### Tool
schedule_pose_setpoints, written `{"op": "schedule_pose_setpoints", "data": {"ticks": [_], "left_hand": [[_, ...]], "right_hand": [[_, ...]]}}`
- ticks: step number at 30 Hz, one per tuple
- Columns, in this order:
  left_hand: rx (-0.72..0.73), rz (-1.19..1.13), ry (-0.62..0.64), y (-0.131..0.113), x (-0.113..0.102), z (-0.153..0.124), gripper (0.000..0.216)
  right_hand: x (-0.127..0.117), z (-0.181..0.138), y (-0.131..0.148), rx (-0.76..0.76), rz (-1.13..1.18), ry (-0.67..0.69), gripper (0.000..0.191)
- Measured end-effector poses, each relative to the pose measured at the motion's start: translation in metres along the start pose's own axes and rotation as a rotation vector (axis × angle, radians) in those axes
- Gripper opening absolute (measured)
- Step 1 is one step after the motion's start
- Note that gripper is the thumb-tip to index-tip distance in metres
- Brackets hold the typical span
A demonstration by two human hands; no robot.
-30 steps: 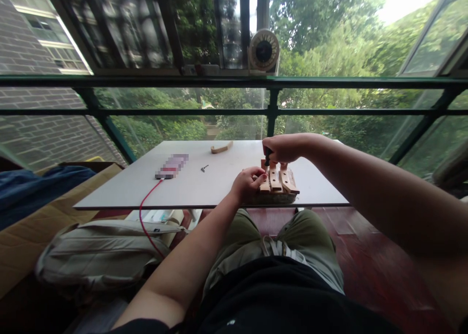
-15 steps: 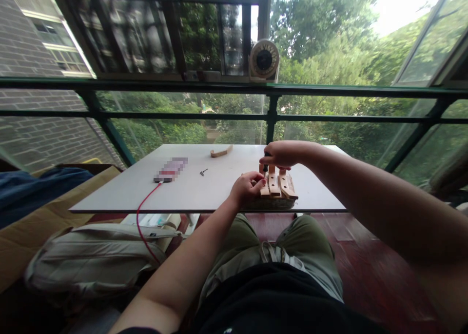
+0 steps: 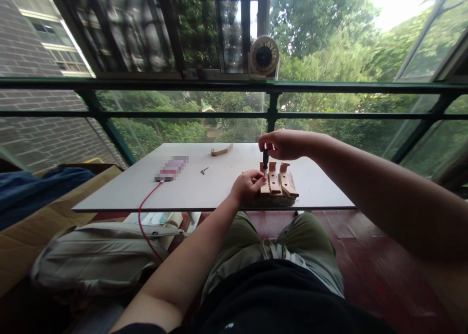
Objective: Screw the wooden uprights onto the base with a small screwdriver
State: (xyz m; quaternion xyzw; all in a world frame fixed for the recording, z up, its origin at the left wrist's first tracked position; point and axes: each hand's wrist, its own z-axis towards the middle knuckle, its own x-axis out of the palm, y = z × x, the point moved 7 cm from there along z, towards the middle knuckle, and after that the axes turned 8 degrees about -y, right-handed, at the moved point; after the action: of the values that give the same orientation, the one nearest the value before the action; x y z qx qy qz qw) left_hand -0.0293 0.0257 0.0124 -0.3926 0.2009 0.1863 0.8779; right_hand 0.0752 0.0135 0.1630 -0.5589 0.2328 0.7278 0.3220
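Right hand closed on black screwdriver, upright below it; left hand beside shaft, pinch unclear. Screwdriver likely light, stiff; grip mid-handle. 3 wooden pieces beneath, probably rigid.

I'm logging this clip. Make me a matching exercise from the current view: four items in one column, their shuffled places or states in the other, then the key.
Column one
1. Screwdriver
2. Loose curved wooden piece
3. Red cable
4. Bag

Column two
A. Hanging over the near edge of the white table
B. Pale, to the left of the person's legs
C. Roughly upright, its dark handle at the fingers of the right hand
D. Lying near the far edge of the tabletop

Right pairs: 1-C, 2-D, 3-A, 4-B
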Motion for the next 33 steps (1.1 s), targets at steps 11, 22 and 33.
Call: {"op": "schedule_pose_setpoints", "data": {"ticks": [11, 22, 33], "left_hand": [[-0.019, -0.013, -0.005, -0.0026, -0.0021, -0.0008, 0.027], [0.01, -0.042, 0.003, -0.0045, -0.0002, 0.0, 0.039], [-0.002, -0.021, 0.001, -0.0087, -0.0014, 0.0, 0.039]], "right_hand": [[-0.0021, 0.0013, 0.0023, 0.003, -0.008, 0.018, 0.029], [-0.0012, 0.0004, -0.0015, -0.003, -0.011, 0.005, 0.024], [0.0009, -0.0002, -0.0043, 0.013, -0.031, 0.004, 0.02]]}}
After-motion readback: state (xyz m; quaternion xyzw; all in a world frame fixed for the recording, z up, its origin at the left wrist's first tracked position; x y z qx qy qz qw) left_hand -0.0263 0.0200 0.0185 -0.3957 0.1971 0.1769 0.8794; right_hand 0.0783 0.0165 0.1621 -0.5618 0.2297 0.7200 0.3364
